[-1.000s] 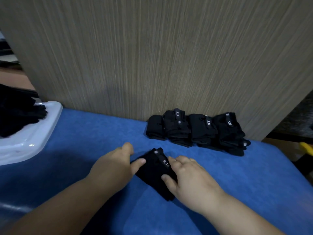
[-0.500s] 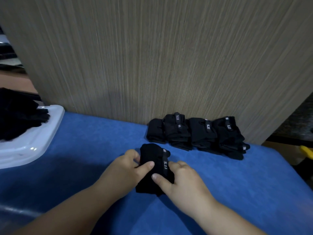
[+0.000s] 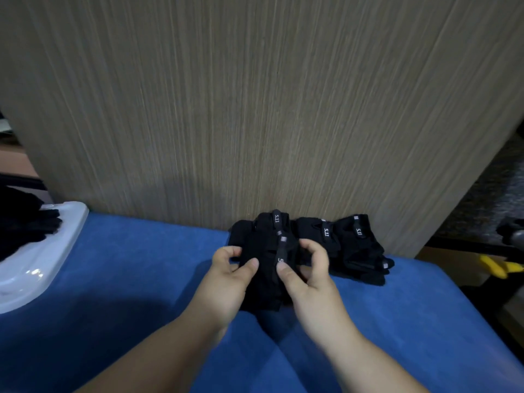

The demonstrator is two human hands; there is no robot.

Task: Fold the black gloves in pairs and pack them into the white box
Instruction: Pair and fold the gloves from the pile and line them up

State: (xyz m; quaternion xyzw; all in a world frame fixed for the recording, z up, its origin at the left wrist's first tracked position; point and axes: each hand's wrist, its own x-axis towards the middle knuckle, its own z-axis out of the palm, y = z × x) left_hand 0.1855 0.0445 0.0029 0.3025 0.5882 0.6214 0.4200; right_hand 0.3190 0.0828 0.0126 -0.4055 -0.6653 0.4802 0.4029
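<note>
Both bare forearms reach forward; the left hand and right hand, fingers curled, pinch a folded black fabric glove pair.

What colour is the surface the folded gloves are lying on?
Plain blue: the surface under the folded gloves, best seen in the head view.

both hands pinching folded glove pair, blue table
</note>
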